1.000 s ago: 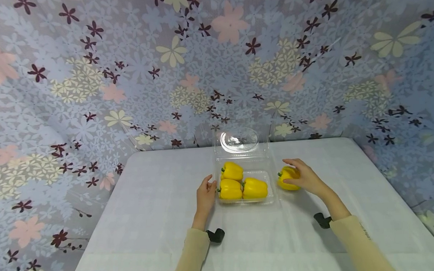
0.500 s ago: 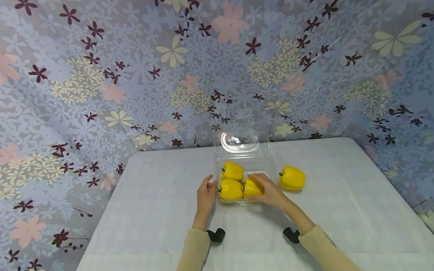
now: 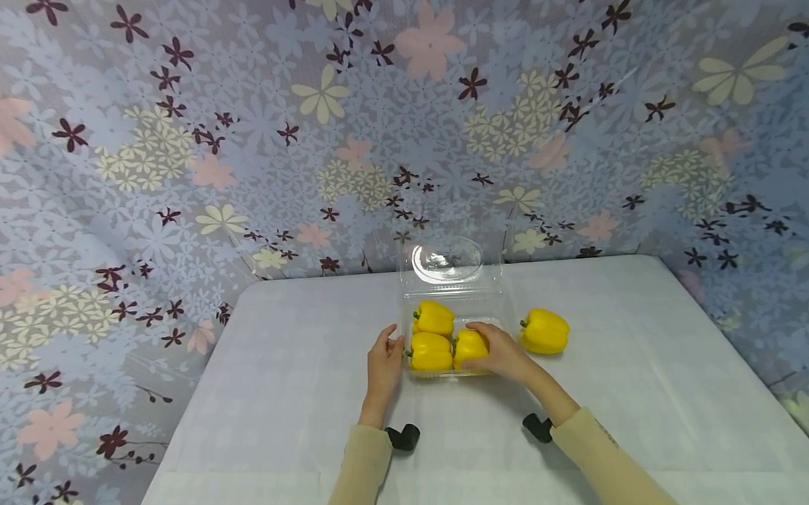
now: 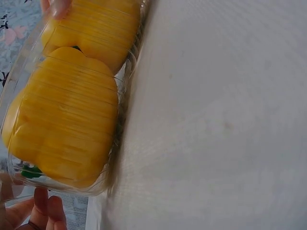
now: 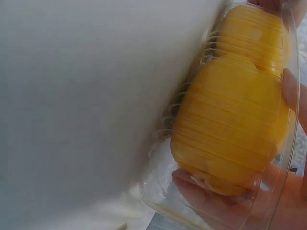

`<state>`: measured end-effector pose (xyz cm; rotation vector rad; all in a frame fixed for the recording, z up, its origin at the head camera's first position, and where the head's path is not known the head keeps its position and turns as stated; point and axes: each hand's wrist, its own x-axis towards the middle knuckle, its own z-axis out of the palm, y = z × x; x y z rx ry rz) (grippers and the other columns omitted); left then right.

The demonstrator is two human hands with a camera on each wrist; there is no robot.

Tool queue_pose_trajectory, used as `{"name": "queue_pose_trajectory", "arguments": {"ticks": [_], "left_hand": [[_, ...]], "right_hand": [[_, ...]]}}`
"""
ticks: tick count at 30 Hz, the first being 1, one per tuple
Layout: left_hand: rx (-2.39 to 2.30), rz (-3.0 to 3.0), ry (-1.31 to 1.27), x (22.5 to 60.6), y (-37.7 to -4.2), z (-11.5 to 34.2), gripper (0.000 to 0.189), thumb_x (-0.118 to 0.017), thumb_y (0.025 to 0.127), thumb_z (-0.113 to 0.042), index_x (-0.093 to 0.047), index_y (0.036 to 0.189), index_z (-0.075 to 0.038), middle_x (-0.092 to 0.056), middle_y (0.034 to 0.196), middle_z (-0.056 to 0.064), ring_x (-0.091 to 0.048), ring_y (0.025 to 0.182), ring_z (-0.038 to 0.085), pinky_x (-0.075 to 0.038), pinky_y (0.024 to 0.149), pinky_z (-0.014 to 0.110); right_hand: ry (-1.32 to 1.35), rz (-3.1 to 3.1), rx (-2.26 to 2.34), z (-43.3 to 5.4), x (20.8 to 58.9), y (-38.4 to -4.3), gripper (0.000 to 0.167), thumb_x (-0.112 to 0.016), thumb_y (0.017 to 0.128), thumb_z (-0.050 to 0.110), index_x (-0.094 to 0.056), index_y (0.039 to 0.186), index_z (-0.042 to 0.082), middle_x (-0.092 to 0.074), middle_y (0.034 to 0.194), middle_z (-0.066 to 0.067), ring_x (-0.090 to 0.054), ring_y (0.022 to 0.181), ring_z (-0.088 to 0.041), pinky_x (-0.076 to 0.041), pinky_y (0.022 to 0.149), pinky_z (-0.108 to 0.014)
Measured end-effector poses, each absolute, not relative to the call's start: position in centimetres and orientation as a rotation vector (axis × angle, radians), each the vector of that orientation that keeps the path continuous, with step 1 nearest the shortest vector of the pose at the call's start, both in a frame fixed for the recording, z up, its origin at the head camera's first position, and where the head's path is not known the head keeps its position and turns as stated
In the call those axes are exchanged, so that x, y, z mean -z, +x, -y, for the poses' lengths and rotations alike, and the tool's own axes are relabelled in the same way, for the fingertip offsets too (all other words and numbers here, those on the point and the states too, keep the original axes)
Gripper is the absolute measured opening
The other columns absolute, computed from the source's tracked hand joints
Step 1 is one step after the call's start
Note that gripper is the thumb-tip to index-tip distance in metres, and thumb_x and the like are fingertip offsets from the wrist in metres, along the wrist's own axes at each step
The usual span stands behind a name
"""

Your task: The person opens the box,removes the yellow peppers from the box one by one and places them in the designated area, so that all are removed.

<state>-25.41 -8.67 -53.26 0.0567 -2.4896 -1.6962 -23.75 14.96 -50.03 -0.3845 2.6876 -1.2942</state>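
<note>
From the head, a clear plastic box stands on the white-covered worktop, its lid raised at the back. Inside are three yellow peppers: a back pepper at the left, a front-left pepper just ahead of it, and a right pepper. The right hand reaches into the box, its fingers curled around the right pepper. The left hand is at the box's left wall, fingers loosely bent. A loose pepper lies on the worktop just right of the box. A flowered cloth hangs behind; both arms wear beige sleeves.

From the left wrist, the front-left pepper shows large through the ribbed plastic, its green stem towards the left hand's relaxed fingers at the box's end. The right pepper is beyond.

From the right wrist, the right pepper fills the near part of the box, held between thumb and fingers; the front-left pepper sits behind it.
</note>
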Motion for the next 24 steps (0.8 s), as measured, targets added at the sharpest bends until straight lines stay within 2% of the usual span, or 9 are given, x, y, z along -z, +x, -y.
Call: {"name": "queue_pose_trajectory", "arguments": {"ticks": [6, 14, 24], "left_hand": [[1.686, 2.490, 0.047, 53.1, -25.3, 8.7, 0.037, -0.055, 0.097, -0.019, -0.055, 0.130, -0.002, -0.061, 0.086, 0.011, -0.047, 0.063, 0.009, -0.041, 0.057, 0.018], [1.697, 2.491, 0.035, 53.0, -25.3, 8.8, 0.038, -0.055, 0.097, -0.019, -0.054, 0.131, -0.002, -0.061, 0.087, 0.012, -0.046, 0.062, 0.009, -0.041, 0.055, 0.018], [1.686, 2.494, 0.025, 53.1, -25.3, 8.9, 0.038, -0.055, 0.097, -0.020, -0.055, 0.130, -0.003, -0.061, 0.086, 0.011, -0.046, 0.062, 0.008, -0.041, 0.056, 0.019]], "right_hand": [[-0.411, -2.721, 1.275, -14.9, 49.7, -24.0, 0.077, -0.080, 0.074, 0.025, -0.046, 0.135, -0.006, -0.050, 0.137, -0.024, -0.045, 0.128, -0.043, -0.034, 0.107, -0.055], [-0.305, -2.763, 1.331, -15.1, 49.3, -23.9, 0.078, -0.082, 0.071, 0.025, -0.048, 0.135, -0.003, -0.052, 0.136, -0.023, -0.048, 0.125, -0.042, -0.038, 0.104, -0.055], [-0.256, -2.803, 1.384, -18.7, 45.6, -24.0, 0.076, -0.078, 0.076, 0.024, -0.044, 0.138, -0.002, -0.047, 0.139, -0.025, -0.052, 0.118, -0.040, -0.045, 0.097, -0.054]]}}
